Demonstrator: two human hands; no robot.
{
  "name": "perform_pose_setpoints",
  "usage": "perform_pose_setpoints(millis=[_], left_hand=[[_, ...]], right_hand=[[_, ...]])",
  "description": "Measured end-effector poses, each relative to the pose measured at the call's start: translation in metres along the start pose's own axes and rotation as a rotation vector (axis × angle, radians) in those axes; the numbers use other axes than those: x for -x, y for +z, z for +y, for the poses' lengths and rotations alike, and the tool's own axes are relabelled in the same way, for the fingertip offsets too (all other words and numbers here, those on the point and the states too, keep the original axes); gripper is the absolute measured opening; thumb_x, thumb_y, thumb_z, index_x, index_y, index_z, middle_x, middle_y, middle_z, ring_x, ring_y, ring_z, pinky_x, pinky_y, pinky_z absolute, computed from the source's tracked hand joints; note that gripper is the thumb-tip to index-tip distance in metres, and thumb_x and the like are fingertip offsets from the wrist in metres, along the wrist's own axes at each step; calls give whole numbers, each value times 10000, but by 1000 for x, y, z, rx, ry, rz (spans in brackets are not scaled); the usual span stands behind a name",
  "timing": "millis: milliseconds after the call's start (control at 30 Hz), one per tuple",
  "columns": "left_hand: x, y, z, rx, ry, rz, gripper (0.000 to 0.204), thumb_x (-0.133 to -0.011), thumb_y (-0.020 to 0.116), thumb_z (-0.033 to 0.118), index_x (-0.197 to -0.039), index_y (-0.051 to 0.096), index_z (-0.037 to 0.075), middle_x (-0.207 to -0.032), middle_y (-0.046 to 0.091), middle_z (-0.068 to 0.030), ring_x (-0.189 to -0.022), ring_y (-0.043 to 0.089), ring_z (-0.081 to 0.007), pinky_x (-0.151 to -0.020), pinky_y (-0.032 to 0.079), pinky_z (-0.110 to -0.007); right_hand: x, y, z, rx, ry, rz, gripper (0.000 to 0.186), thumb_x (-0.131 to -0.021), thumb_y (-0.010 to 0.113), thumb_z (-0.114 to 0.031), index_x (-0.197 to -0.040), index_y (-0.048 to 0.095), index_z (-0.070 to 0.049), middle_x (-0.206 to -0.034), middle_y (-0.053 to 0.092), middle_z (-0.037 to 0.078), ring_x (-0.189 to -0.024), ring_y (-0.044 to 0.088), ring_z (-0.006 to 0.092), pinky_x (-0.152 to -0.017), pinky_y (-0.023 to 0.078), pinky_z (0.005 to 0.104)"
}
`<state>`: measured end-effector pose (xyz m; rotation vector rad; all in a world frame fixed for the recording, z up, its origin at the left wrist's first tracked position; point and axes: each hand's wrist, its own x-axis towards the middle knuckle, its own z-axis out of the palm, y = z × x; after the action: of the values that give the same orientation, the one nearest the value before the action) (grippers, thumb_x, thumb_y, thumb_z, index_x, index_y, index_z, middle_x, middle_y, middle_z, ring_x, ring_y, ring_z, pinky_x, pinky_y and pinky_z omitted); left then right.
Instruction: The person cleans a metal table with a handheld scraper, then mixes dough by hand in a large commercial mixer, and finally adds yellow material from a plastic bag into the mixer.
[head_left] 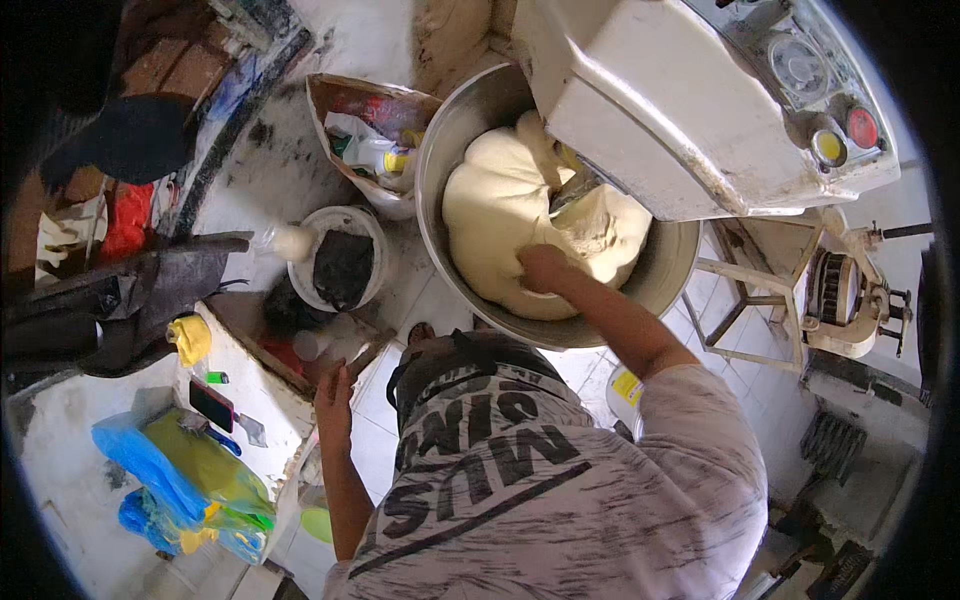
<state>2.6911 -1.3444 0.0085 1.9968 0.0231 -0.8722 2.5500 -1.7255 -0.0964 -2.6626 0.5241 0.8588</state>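
Note:
A big mass of pale dough fills much of a round metal mixing bowl in front of me. My right hand is at the near side of the dough, its fingers curled and pressed into the surface as if gripping it. Part of the dough climbs around the mixing tool, which the white mixer head mostly hides. To the left, my left hand is low beside the corner of an open wooden drawer or box, with its fingers stretched out. I make out nothing held in it.
Left of the bowl stand a white bucket with a black bag and a paper sack of packages. A white table carries a phone, a scraper and plastic bags. At right is a metal stand with a machine.

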Motion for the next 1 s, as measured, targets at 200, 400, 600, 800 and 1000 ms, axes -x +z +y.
perform_pose_setpoints(millis=[200, 400, 600, 800, 1000], left_hand=[[-7, -4, 7, 113, 16, 19, 395, -902, 491, 257, -1184, 465, -19, -1105, 550, -143, -1045, 524, -209, -906, 399, -303], [-12, 5, 13, 92, 99, -79, 391, -905, 485, 249, -1186, 460, -22, -1115, 544, -164, -1050, 522, -222, -902, 403, -308], [-18, -7, 7, -15, 65, -28, 391, -908, 479, 255, -1181, 466, -25, -1109, 548, -168, -1028, 529, -224, -882, 406, -311], [-21, 6, 23, -12, 94, -72, 383, -910, 472, 251, -1172, 471, -30, -1112, 548, -169, -1024, 528, -218, -886, 400, -308], [-15, 3, 24, -139, 127, -80, 399, -904, 485, 246, -1190, 455, -30, -1109, 547, -163, -1025, 526, -225, -885, 400, -305]], right_hand=[[-5, -13, -4, 14, 288, 343, 506, -725, 606, -484, -867, 620, 2, -899, 619, 184, -901, 587, 307, -764, 471, 401], [-25, 30, -5, -133, 216, 457, 150, -704, 563, -162, -742, 652, -47, -788, 635, 152, -776, 621, 293, -692, 496, 381], [43, -50, 4, -39, 125, 154, 222, -741, 596, -259, -755, 642, -42, -836, 629, 149, -816, 613, 314, -702, 494, 397], [-54, -12, -28, 169, 204, 335, 509, -748, 575, -500, -951, 648, -39, -1007, 594, 158, -915, 563, 289, -799, 442, 398], [-33, 6, -26, -83, 120, 203, 201, -728, 563, -180, -835, 642, -29, -934, 612, 168, -912, 572, 300, -788, 455, 364]])
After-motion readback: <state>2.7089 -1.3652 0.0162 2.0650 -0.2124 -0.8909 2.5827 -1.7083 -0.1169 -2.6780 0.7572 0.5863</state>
